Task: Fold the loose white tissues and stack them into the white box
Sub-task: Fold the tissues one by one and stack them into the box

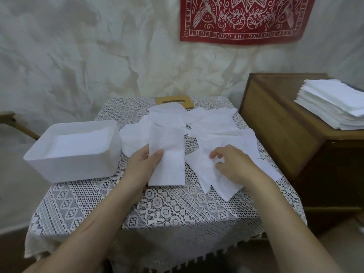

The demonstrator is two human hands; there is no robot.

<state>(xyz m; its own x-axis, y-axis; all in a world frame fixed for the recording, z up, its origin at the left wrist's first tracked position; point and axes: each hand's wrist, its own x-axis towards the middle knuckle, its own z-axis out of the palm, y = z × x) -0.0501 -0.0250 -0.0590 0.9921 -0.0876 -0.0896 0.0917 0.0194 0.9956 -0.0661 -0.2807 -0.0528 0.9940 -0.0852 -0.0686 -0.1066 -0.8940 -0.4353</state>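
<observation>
The folded tissue, mid-frame just right of the box, is pinched at its edge in my left hand. My right hand curls on the loose tissues; I cannot tell its grip. Carried by one edge, the fold may flop open.

The box is plain white, and so are the loose tissues and the folded tissue. The tablecloth is cream lace worked in diamonds and rosettes, showing grey through the holes. On the mottled off-white wall hangs a red cloth with white birds, vines and lettering. The cabinet is brown wood, and the stack on it is white.
</observation>
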